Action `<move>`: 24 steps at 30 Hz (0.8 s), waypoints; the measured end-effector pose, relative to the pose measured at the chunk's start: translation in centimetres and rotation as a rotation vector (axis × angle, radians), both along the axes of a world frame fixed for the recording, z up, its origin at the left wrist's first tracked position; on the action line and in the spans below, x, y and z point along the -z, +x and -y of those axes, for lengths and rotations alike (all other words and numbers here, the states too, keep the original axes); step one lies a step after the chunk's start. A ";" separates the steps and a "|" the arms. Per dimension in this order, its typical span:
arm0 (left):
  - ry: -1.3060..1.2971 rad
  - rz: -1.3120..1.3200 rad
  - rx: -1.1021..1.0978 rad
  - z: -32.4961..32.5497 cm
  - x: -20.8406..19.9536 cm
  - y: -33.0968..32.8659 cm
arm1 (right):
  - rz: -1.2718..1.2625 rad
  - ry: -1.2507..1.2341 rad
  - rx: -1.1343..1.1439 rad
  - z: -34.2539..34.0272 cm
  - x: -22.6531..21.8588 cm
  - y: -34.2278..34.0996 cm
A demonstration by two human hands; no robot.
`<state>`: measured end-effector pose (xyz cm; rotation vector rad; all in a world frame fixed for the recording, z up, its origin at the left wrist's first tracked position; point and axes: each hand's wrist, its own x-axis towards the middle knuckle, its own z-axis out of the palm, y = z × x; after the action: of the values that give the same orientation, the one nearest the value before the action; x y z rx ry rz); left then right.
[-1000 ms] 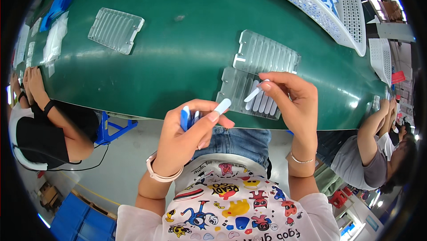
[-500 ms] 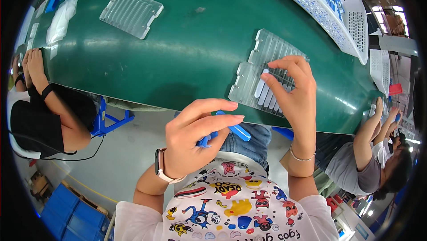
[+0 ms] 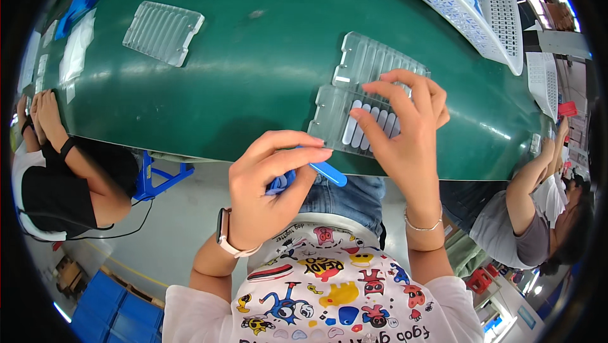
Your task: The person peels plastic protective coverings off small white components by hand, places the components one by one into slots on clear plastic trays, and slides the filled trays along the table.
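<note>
Beside the tray (image 3: pixel 322 115), my left hand (image 3: pixel 263 181) pinches blue sticks (image 3: pixel 330 174), likely for easy reach; over the tray, my right hand (image 3: pixel 408 127) spreads.

Blue strip (image 3: pixel 330 174): slim, round-ended; held in the left hand (image 3: pixel 269 172), slanting down to the right.
Other blue pieces (image 3: pixel 282 182): bunched inside the same hand, mostly hidden.
White strips (image 3: pixel 350 131): slim, round-ended; side by side in grooves, partly covered.
Clear tray (image 3: pixel 325 112): grooved; flat on the green table (image 3: pixel 253 77), near its edge.

One strip (image 3: pixel 330 174) is blue, the table (image 3: pixel 266 70) green.
</note>
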<state>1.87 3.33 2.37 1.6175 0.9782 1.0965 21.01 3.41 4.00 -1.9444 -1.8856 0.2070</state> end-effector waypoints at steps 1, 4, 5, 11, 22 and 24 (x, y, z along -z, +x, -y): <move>-0.034 -0.017 0.012 -0.2 0.0 0.1 | 0.001 0.003 -0.002 0.0 0.0 0.0; -0.106 -0.053 0.016 -0.2 -0.2 0.5 | -0.014 0.010 -0.051 0.6 -0.4 0.1; -0.099 -0.058 0.007 -0.3 -0.3 0.6 | -0.156 0.061 -0.221 1.2 -0.9 0.3; -0.260 0.025 0.098 -0.4 0.4 0.7 | -0.484 0.153 -0.490 1.8 -1.0 -0.2; -1.044 0.474 0.110 -1.1 -1.3 0.1 | -0.651 -0.024 -0.179 -1.0 -0.9 0.3; -1.128 0.561 0.077 -1.1 -1.3 0.0 | -0.506 -0.082 -0.207 -1.9 -1.1 1.0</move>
<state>1.83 4.39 3.66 0.3919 0.8703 0.6468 22.01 5.31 5.07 -1.5485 -1.7428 0.7702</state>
